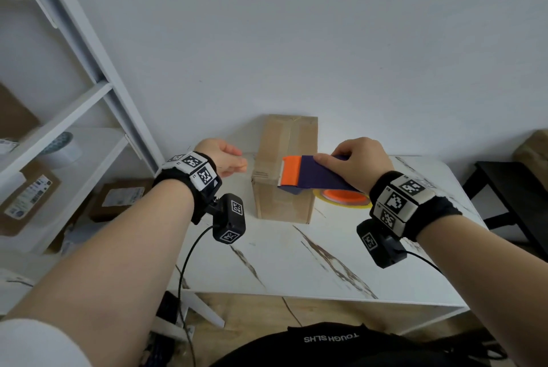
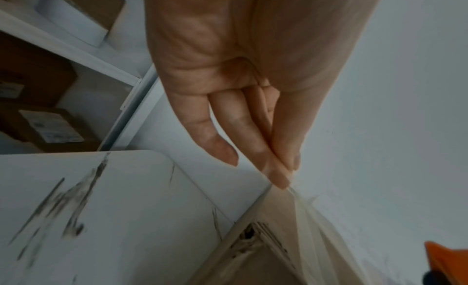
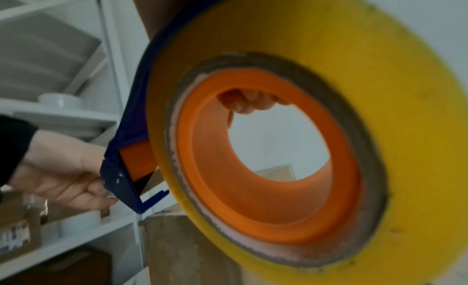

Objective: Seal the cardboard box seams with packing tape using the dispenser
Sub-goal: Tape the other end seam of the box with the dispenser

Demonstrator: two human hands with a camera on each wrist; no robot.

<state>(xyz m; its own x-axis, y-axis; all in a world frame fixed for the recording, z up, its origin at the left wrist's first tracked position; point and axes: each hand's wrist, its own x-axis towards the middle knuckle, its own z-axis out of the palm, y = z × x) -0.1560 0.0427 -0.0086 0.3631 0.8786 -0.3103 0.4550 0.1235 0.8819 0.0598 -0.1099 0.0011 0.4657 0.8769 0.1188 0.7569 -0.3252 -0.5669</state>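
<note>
A tall cardboard box (image 1: 284, 206) stands on the white marble table (image 1: 326, 263), with a seam running along its top. My right hand (image 1: 335, 159) grips a purple and orange tape dispenser (image 1: 308, 175), held over the box's near top edge. The dispenser's yellow tape roll (image 3: 380, 89) with an orange core (image 3: 253, 209) fills the right wrist view. My left hand (image 1: 241, 163) hovers beside the box's upper left edge. Its fingers (image 2: 266, 159) are straight and together, with the tips just at the box corner (image 2: 278, 249). A clear tape strip (image 2: 302, 205) runs along that edge.
White shelving (image 1: 89, 117) stands left of the table and holds labelled cardboard parcels (image 1: 29, 197) and white tape rolls. A black stand (image 1: 510, 188) is on the right. Wrist-camera cables hang over the table's near edge. A plain wall is close behind the box.
</note>
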